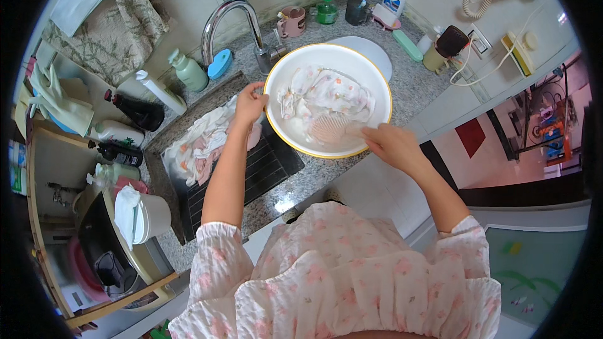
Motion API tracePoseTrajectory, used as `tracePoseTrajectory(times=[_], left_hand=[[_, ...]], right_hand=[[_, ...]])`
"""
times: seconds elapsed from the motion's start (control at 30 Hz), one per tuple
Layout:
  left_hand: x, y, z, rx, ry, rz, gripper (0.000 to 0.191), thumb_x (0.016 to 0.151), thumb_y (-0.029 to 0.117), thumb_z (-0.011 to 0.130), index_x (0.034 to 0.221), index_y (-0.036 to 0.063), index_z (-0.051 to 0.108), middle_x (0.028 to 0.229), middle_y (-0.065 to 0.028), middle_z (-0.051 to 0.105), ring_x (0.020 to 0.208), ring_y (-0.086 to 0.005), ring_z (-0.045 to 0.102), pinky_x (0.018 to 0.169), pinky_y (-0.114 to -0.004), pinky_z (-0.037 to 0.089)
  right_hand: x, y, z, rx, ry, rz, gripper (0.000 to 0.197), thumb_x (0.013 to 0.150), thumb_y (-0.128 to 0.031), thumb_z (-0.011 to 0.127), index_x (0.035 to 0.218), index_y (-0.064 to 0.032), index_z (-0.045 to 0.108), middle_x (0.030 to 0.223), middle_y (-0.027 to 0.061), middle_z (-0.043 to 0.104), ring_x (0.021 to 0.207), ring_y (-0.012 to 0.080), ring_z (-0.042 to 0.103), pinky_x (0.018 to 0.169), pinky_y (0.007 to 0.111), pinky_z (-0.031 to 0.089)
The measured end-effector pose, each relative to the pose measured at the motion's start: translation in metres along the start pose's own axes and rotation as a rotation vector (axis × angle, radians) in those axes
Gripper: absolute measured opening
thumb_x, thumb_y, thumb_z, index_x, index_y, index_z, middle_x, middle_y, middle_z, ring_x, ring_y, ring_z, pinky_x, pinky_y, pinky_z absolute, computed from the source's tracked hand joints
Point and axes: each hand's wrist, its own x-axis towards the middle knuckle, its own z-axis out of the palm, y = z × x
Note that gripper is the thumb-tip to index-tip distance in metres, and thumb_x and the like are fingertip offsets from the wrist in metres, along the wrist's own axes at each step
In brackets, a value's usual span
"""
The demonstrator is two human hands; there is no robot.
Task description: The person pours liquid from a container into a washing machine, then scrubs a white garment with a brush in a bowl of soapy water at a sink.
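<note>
A white basin (286, 122) with a yellow rim stands on the granite counter beside the sink. In its cloudy water lies a white floral-print cloth (337, 87). My left hand (250, 103) grips the basin's left rim, thumb on top. At the right rim, my right hand (391, 146) is closed around the narrow end of a pale pink ribbed item (328, 128), which reaches into the water. Blur hides what this item is. Wet white and pink garments (207, 136) are heaped in the sink (245, 176), behind my left forearm.
A chrome faucet (231, 7) arches over the sink, near a blue soap box (220, 64). Several bottles, including a green pump bottle (188, 71), line the left edge. Behind the basin are a pink mug (292, 23) and a round white lid (370, 52). A white bucket (155, 216) stands at left.
</note>
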Motion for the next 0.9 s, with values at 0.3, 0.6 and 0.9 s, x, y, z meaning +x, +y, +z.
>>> tracePoseTrajectory(times=[0.3,0.6,0.9], left_hand=[[0.02,-0.028,-0.022,0.248,0.184,0.048,0.043,0.081,0.015,0.063,0.117,-0.0022,0.049,0.072,-0.0057,0.059,0.058,-0.0107,0.053,0.053,-0.026,0.043],[-0.076,-0.012,0.006,0.082,0.032,-0.079,0.042,0.085,0.024,0.06,0.115,-0.0031,0.05,0.077,-0.006,0.059,0.061,-0.0105,0.053,0.055,-0.023,0.044],[-0.085,-0.015,0.022,-0.081,0.015,-0.057,0.025,0.091,0.025,0.052,0.077,0.0045,0.049,0.066,-0.0009,0.052,0.055,-0.0088,0.05,0.054,-0.023,0.044]], right_hand=[[0.052,-0.015,-0.004,0.199,0.493,-0.13,0.022,0.078,-0.019,0.061,0.099,-0.0146,0.061,0.068,0.0079,0.059,0.059,0.0271,0.059,0.049,0.037,0.046],[0.053,0.005,0.013,-0.026,0.274,-0.255,0.028,0.076,-0.018,0.06,0.104,-0.0188,0.059,0.062,0.0073,0.058,0.056,0.0253,0.059,0.047,0.038,0.046],[0.079,0.004,0.034,-0.06,0.33,-0.078,0.026,0.079,-0.018,0.058,0.104,-0.0211,0.063,0.063,0.0084,0.06,0.058,0.0262,0.06,0.051,0.038,0.048]])
